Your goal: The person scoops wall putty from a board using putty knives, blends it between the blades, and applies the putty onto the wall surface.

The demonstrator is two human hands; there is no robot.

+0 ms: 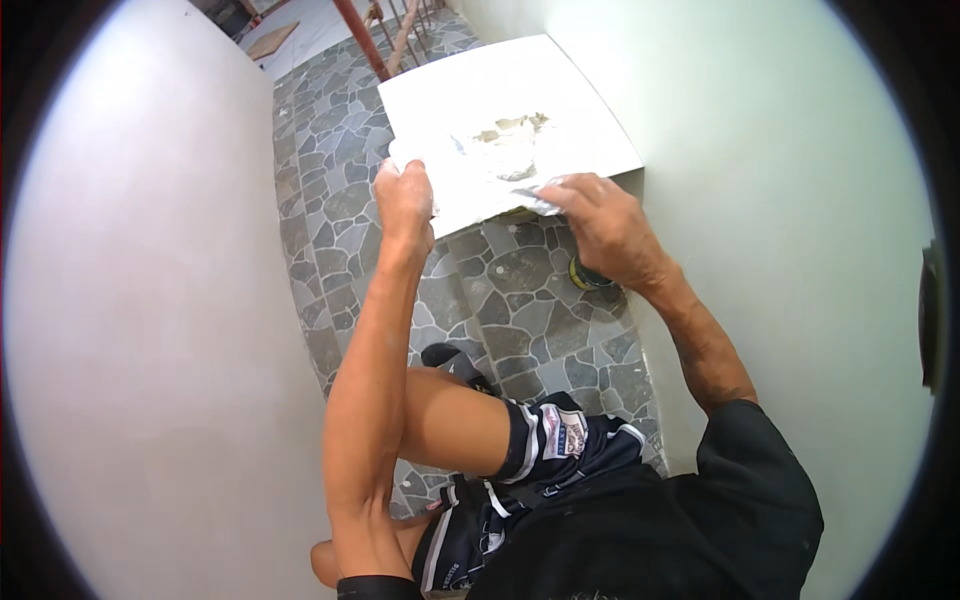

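Observation:
My left hand [405, 198] is closed beside the near left edge of a white board [585, 105]. It grips a white thing [407, 152] that is washed out by glare, so its kind cannot be told. My right hand [612, 228] is closed at the board's near right edge. Between its fingers is a flat putty knife [540, 201], smeared with white and partly hidden by the hand. A lump of whitish putty [513, 148] lies on the board in front of both hands, with rough, greyish patches along its far side.
Pale walls rise on the left [150, 300] and the right [790, 220]. A dark and yellow can [588, 274] stands on the stone-patterned floor [520, 320] below the board. Beyond the board is a red post [362, 38]. A dark object [929, 320] is at the far right.

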